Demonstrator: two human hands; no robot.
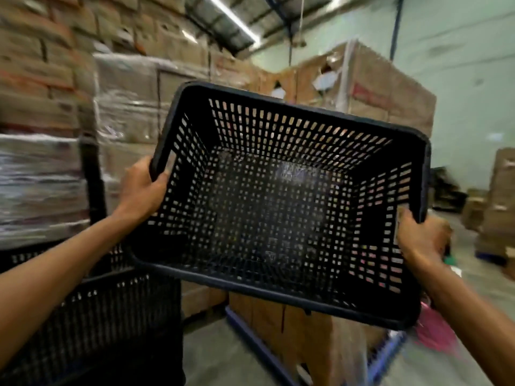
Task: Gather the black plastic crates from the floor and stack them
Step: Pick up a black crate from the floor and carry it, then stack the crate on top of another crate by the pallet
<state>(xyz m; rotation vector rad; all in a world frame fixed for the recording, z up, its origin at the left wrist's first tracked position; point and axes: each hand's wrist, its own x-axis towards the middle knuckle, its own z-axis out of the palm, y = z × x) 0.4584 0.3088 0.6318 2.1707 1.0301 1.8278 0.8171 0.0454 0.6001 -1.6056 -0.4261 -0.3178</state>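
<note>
A black perforated plastic crate is held up in the air in front of me, tilted so its open top faces me and its inside shows empty. My left hand grips its left rim. My right hand grips the right rim at the handle. Below on the left stands a stack of black crates, partly hidden under my left forearm and the held crate's lower left corner.
Shrink-wrapped pallets of cardboard boxes rise on the left. A tall cardboard stack on a blue pallet stands straight ahead. More boxes sit at the right wall. Concrete floor shows between stack and pallet.
</note>
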